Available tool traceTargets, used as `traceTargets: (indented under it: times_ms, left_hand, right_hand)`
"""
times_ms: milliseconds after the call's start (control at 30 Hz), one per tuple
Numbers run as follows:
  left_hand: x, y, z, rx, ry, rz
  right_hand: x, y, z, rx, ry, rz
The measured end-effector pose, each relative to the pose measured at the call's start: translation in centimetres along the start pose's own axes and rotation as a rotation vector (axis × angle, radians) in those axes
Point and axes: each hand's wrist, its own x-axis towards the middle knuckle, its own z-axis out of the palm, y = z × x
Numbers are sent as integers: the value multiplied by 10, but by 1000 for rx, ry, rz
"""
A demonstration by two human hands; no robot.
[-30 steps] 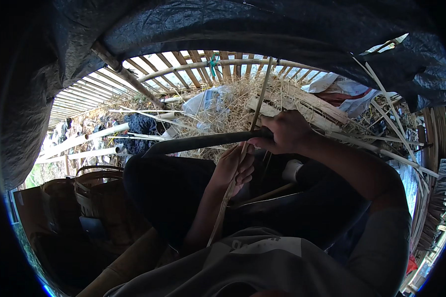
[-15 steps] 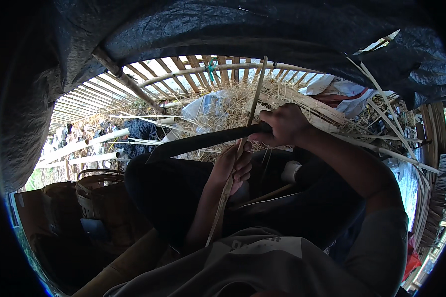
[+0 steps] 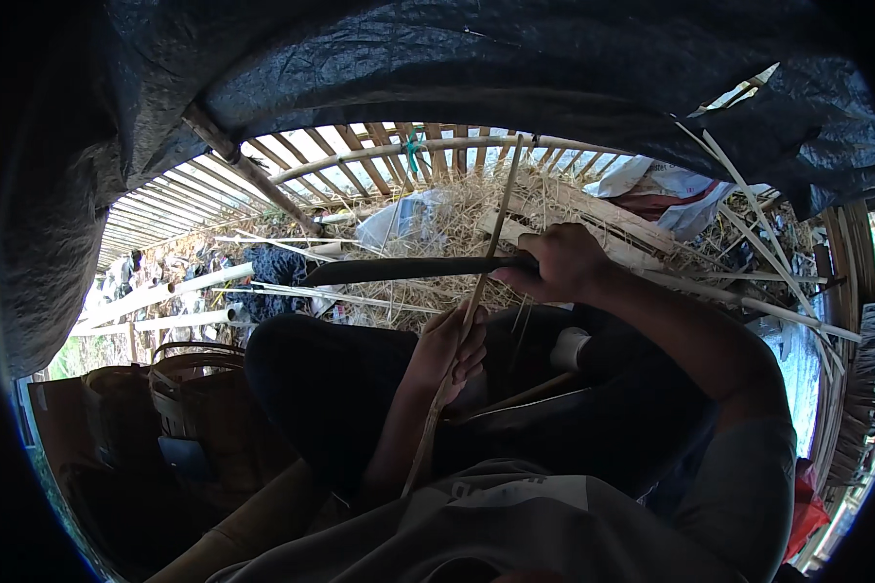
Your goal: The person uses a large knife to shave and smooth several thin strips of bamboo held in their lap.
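Observation:
My left hand point(image 3: 449, 348) is closed around a long, thin bamboo strip point(image 3: 506, 199) that slants from my lap up toward the fence. My right hand point(image 3: 557, 264) grips the handle end of a machete point(image 3: 399, 270) with a dark, wide blade. The blade lies nearly level, pointing left, and crosses the strip just above my left hand. Most of the handle is hidden inside my right fist. Both hands are over my bent, dark-trousered legs point(image 3: 340, 389).
Straw and shavings point(image 3: 437, 233) cover the ground ahead, before a slatted bamboo fence point(image 3: 360, 160). Bamboo poles point(image 3: 204, 279) and woven baskets point(image 3: 190, 398) are at left. A white sack point(image 3: 651, 185) and long strips point(image 3: 758, 219) lie at right. Dark tarpaulin point(image 3: 457, 68) hangs overhead.
The machete blade has swung from slanting down at its tip to nearly level. My right hand is slightly lower in view and a little closer to my left hand, which keeps the strip.

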Motion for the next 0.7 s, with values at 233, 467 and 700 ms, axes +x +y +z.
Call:
traceTargets:
  times_ms: [233, 467, 700]
  left_hand:
    - [15, 4, -4, 66, -29, 57]
    - [13, 6, -4, 46, -14, 59]
    - [0, 15, 7, 48, -19, 50]
  right_hand:
    - [19, 28, 9, -94, 31, -125]
    - [26, 41, 12, -174, 93, -166]
    - [23, 80, -17, -246, 211, 45]
